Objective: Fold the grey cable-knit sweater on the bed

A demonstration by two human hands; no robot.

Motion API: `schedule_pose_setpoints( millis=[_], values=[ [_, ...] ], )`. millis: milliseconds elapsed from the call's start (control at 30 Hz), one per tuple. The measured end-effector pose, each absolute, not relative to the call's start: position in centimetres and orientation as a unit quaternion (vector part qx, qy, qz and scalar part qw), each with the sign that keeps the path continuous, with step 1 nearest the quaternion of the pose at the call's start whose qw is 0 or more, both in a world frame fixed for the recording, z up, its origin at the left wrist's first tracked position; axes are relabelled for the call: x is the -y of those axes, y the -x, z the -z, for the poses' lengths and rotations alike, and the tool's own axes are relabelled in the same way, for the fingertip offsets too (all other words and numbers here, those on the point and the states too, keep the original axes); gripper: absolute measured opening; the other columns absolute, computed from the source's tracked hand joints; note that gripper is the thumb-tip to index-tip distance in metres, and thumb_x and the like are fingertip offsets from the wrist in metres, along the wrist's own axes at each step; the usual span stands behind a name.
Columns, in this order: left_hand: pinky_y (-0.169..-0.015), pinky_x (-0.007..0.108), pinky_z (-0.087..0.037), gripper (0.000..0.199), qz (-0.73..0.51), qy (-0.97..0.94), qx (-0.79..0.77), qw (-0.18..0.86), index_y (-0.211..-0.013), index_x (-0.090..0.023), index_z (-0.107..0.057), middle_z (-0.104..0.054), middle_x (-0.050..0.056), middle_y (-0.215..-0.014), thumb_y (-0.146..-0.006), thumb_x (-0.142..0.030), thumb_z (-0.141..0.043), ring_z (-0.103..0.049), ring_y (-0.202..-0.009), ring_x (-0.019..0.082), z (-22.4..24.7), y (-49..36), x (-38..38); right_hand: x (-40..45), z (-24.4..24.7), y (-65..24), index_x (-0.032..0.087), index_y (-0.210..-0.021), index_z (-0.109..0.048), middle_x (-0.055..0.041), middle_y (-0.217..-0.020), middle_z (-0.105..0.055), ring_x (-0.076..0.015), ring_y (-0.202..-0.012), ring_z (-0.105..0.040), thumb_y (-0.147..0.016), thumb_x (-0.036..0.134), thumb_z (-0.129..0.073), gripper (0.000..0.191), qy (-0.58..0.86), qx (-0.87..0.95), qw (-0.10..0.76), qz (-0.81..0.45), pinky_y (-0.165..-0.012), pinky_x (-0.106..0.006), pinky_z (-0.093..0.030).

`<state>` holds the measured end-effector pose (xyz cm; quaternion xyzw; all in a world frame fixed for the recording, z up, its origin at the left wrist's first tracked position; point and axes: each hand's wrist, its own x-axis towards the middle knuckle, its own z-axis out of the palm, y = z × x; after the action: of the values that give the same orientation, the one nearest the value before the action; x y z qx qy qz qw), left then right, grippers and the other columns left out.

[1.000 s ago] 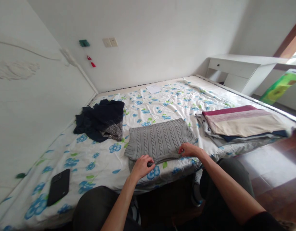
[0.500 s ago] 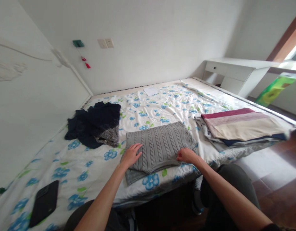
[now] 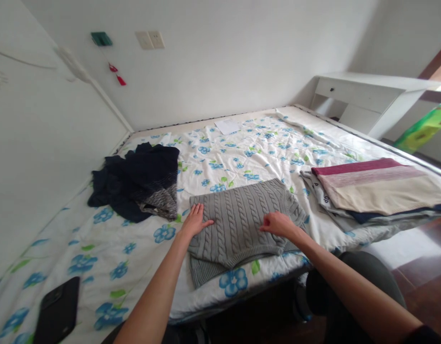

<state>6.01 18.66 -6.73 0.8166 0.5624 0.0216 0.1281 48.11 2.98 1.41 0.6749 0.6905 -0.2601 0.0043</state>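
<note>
Right now my left hand (image 3: 196, 222) lies flat, fingers spread, and my right hand (image 3: 279, 225) rests lightly, neither gripping the grey cable-knit sweater (image 3: 242, 217) on the floral quilt (image 3: 213, 165), its lower edge doubled over, one corner sticking out.

"Where's the left hand (image 3: 195, 221)?"

"Near the middle, palm down, fingers spread flat and pointing far."

"And the right hand (image 3: 277, 225)?"

"Well to its right, palm down too, fingers loosely curled and pointing left."

"Arms?"

"Both bare — the left forearm (image 3: 152, 291) slants up from the near side, the right forearm (image 3: 349, 282) from the near right."
</note>
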Motion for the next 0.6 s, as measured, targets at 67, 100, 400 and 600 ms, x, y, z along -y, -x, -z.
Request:
schedule_pose_setpoints(
  millis=[67, 100, 400, 600],
  values=[
    [-0.142, 0.056, -0.029, 0.113, -0.033, -0.818, -0.560, 0.128, -0.175, -0.009, -0.045, -0.041, 0.029, -0.185, -0.094, -0.084, -0.069, -0.030, -0.176, 0.046, 7.2, -6.0, -18.6, -5.8, -1.8, -45.4, 0.025, -0.127, -0.083, -0.0123, -0.127, -0.083, -0.0317, -0.121, -0.077, -0.107, 0.052, -0.077, 0.034, -0.656, -0.719, -0.062, 0.220, -0.102, -0.034, -0.056],
    [-0.142, 0.057, -0.029, 0.114, -0.037, -0.818, -0.559, 0.129, -0.175, -0.009, -0.045, -0.041, 0.029, -0.184, -0.094, -0.085, -0.069, -0.030, -0.176, 0.046, 7.4, -6.0, -18.5, -7.4, -1.9, -43.7, 0.025, -0.140, -0.079, -0.0133, -0.140, -0.079, -0.0325, -0.129, -0.073, -0.109, 0.052, -0.076, 0.042, -0.638, -0.738, -0.090, 0.200, -0.109, -0.036, -0.055],
    [-0.142, 0.057, -0.028, 0.113, -0.031, -0.812, -0.565, 0.146, -0.178, -0.008, -0.041, -0.035, 0.029, -0.187, -0.094, -0.077, -0.075, -0.026, -0.178, 0.047, 8.1, -5.6, -18.5, -16.5, 1.9, -34.0, 0.029, -0.177, -0.052, -0.0121, -0.188, -0.040, -0.0436, -0.171, -0.033, -0.119, 0.066, -0.053, 0.069, -0.567, -0.799, -0.075, 0.188, -0.138, -0.063, -0.029],
    [-0.142, 0.055, -0.028, 0.117, -0.033, -0.808, -0.567, 0.153, -0.179, -0.008, -0.039, -0.033, 0.029, -0.188, -0.094, -0.083, -0.070, -0.025, -0.178, 0.046, 8.4, -5.5, -18.5, -16.8, 4.1, -45.0, 0.029, -0.182, -0.046, -0.0128, -0.191, -0.032, -0.0408, -0.176, -0.026, -0.121, 0.068, -0.043, 0.073, -0.599, -0.774, -0.052, 0.197, -0.142, -0.066, -0.019]
  ],
)
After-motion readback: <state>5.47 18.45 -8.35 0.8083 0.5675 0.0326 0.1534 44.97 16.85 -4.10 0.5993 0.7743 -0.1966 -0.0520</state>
